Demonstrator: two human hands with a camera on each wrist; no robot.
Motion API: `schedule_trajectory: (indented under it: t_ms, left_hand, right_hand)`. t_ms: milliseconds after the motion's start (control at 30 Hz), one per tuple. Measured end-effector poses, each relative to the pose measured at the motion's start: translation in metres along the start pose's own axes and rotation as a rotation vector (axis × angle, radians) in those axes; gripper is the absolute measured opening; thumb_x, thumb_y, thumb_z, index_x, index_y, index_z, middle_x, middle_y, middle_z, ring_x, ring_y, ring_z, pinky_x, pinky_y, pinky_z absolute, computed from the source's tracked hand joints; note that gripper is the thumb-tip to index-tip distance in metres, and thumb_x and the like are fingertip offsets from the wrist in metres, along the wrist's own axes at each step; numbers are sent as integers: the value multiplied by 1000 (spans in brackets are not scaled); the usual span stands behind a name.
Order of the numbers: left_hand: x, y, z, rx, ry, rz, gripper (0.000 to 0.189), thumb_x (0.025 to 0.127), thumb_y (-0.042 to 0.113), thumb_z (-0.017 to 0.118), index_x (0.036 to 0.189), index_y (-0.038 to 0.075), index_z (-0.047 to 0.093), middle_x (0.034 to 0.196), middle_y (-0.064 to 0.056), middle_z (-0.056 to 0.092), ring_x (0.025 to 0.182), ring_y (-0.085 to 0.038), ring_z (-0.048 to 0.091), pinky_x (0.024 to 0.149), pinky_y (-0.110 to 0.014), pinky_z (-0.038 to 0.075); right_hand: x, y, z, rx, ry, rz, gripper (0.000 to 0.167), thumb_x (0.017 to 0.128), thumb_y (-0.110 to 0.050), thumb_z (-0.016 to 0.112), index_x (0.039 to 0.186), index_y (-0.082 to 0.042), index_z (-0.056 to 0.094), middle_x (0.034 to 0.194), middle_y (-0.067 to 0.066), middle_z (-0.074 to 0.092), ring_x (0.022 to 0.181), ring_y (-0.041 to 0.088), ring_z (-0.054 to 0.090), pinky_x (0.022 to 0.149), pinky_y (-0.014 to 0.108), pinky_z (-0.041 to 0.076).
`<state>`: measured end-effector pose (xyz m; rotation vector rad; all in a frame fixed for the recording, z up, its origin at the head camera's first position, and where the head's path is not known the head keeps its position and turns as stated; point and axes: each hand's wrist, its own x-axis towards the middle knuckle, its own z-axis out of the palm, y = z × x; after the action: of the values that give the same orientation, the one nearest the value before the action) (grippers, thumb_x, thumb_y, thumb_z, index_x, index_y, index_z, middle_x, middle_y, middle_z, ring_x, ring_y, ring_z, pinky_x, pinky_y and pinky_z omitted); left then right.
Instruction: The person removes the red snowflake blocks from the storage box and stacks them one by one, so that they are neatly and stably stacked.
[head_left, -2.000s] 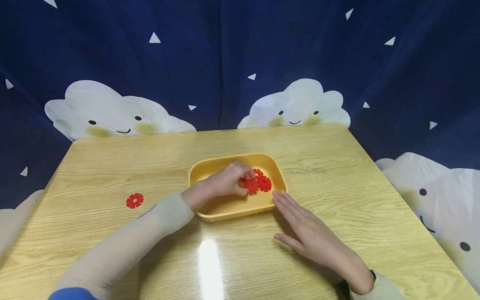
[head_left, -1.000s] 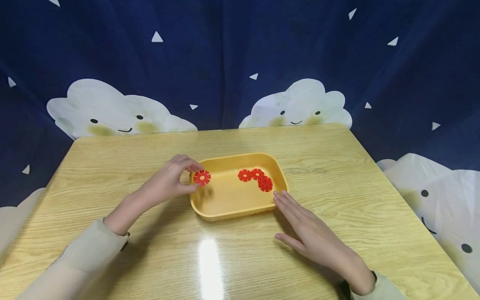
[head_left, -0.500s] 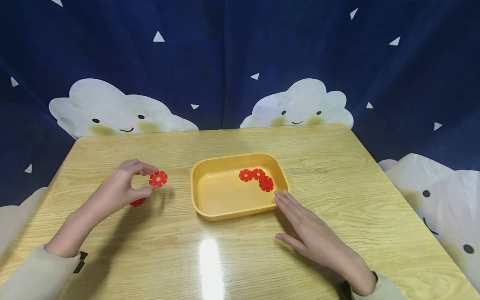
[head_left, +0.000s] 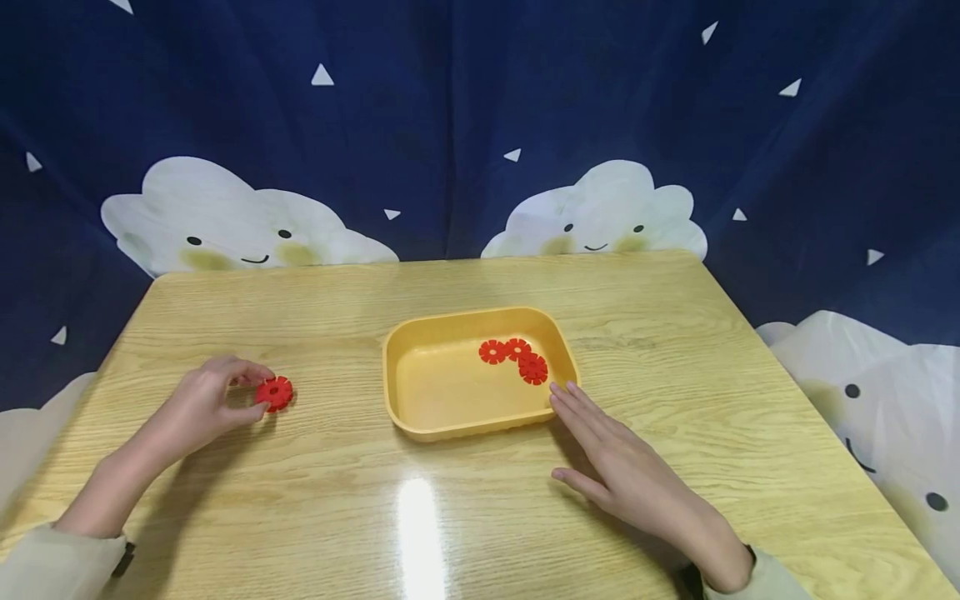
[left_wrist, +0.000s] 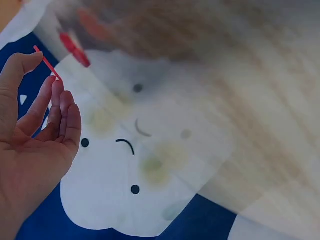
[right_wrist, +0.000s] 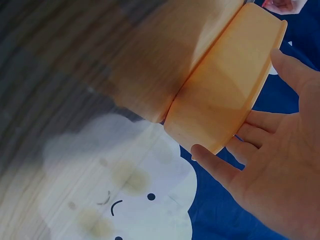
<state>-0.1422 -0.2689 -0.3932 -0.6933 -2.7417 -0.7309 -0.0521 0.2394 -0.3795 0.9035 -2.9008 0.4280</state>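
Observation:
My left hand [head_left: 197,407] pinches a thin red notched plastic disc [head_left: 274,393] by its edges, low over the left side of the table. The left wrist view shows this disc edge-on between thumb and fingers, with a second red disc [left_wrist: 75,50] just beyond it; in the head view the held disc covers that one. A yellow tray [head_left: 457,432] stands mid-table, and several more red discs [head_left: 533,367] lie in its right part, some overlapping. My right hand [head_left: 626,467] rests with straight fingers against the tray's right front corner, thumb held apart.
The wooden table [head_left: 480,533] ends at the back against a dark blue curtain [head_left: 442,125] printed with white clouds and triangles. A bright light reflection lies on the tabletop in front of the tray.
My left hand has taken a red disc out of the tray, carried it left and lowered it over the disc on the table. The right hand has stayed at the tray.

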Motion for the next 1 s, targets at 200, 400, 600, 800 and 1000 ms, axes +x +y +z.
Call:
schedule_trajectory:
  t_ms: [200,400,600,800,1000]
  left_hand:
    - [-3,-8,7,-8,-18,2,36,65,2,88,96,2,70,91,-4,64,80,-21,58,67,-33,49]
    - [-3,-12,10,-1,-28,13,37,64,4,89,96,2,70,90,-3,63,79,-20,55,66,-30,47]
    - [-3,-14,12,5,-35,16,37,64,3,89,96,1,70,89,-2,63,79,-20,55,66,-29,46]
    - [-2,-14,9,3,-37,24,38,64,4,89,97,1,70,89,-2,64,78,-19,56,66,-31,47]
    - [1,-8,6,3,-33,35,37,66,4,88,99,1,70,92,-5,68,80,-23,62,68,-38,51]
  right_hand:
    - [0,0,1,4,1,-6,88,92,-39,67,158,-14,14,163,2,15,148,25,16,110,52,32]
    - [0,1,1,-3,11,-14,88,92,-38,67,158,-14,14,163,0,14,147,26,17,109,53,33]
    - [0,1,1,-15,12,-20,86,94,-42,64,158,-13,15,163,1,15,147,26,19,108,53,34]
    - [0,1,1,-6,17,-24,86,94,-40,64,158,-13,14,162,3,17,147,26,19,109,52,33]
    - [0,1,1,-1,17,-22,87,93,-40,66,158,-13,14,162,5,19,147,26,18,109,52,33]
